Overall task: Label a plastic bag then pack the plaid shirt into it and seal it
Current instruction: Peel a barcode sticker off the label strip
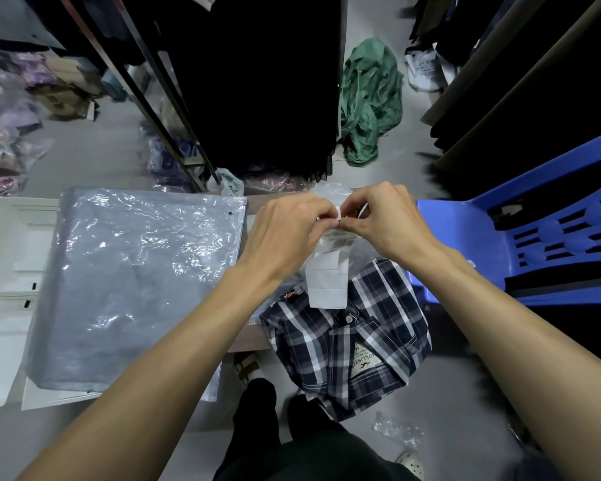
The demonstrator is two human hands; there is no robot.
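A folded navy-and-white plaid shirt [347,338] lies on the near right corner of a low table, collar label facing up. Above it my left hand [285,234] and my right hand [392,220] meet, both pinching a strip of white labels [327,276] that hangs down over the shirt. The top label carries a barcode. A clear plastic bag [330,192] sits crumpled just behind my fingers. To the left a stack of flat clear plastic bags [136,286] rests on white sheets.
A blue plastic chair [521,234] stands at the right. A green garment [368,98] lies on the floor beyond. Black hanging clothes and a metal rack [174,126] fill the back. Bagged clothes [4,140] pile at the left. My feet and dark trousers [292,442] show below.
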